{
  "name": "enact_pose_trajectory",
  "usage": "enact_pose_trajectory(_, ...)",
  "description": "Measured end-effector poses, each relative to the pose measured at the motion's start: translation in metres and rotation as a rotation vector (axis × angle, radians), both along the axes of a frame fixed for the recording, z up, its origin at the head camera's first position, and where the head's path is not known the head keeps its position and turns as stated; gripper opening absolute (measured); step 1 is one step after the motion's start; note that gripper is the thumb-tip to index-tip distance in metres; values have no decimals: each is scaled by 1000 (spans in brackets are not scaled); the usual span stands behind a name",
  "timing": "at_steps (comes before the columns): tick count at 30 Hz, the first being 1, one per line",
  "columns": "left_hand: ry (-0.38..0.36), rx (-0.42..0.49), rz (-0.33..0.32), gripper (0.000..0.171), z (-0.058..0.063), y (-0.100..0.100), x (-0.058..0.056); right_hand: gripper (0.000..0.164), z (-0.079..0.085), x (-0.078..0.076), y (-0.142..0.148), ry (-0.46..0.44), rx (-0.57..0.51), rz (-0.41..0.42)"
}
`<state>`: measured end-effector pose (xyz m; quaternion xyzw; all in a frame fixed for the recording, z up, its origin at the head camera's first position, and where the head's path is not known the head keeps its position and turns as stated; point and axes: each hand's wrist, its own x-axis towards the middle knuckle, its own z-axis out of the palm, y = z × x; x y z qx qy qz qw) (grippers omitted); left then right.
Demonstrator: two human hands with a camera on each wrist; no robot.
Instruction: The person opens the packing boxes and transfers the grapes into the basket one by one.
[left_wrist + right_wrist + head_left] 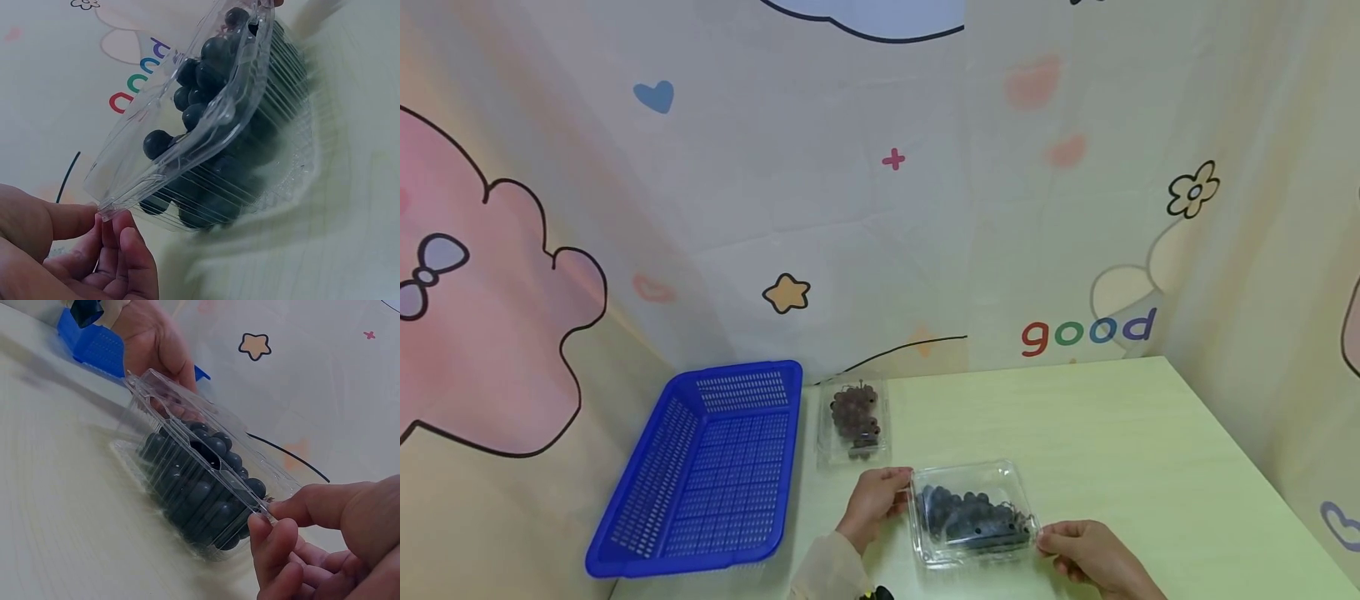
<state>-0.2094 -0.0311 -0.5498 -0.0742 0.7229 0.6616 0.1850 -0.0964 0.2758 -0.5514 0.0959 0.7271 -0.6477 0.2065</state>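
Observation:
A clear plastic clamshell box [973, 546] with a bunch of dark grapes [970, 515] inside sits low over the front of the table, its lid down. My left hand [874, 502] pinches the rim at the box's left side between thumb and fingers, as the left wrist view shows close up. At the opposite side my right hand [1093, 552] pinches the rim near the corner, thumb on top and fingers curled below. Through the ribbed wall in the right wrist view the grapes [200, 490] fill the lower part of the box.
A blue plastic basket [790, 467] with slotted walls stands at the table's left. Right beside it, by the back wall, lies another clear box [825, 446] with reddish grapes [853, 412]. The pale table [1120, 442] meets a printed cloth backdrop [850, 208] behind.

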Motion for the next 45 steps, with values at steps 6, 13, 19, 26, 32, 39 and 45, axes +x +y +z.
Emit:
enact_pose_trajectory(6, -1, 10, 0, 25, -2, -1, -4, 20, -1, 0, -4, 8, 8, 19)
enact_pose_trajectory(13, 7, 22, 3, 25, -2, -3, -6, 19, 1, 1, -6, 11, 0, 29)
enact_pose_trajectory(19, 6, 24, 30, 29, 0, -5, 2, 19, 1, 0, -8, 11, 8, 17)
enact_pose_trajectory(26, 1, 55, 20, 27, 4, -12, 17, 19, 3, 0, -8, -3, -10, -12)
enact_pose_trajectory(32, -31, 37, -7, 28, 2, -17, 27, 19, 4, 2, -8, -6, -9, -2)
enact_pose_trajectory(39, -56, 40, -27, 28, -1, -21, 38, 21, 3, 3, -6, -15, 2, 18)
enact_pose_trajectory(45, -86, 30, -54, 31, 1, -24, 45, 21, 0, 3, -6, -26, -13, 12)
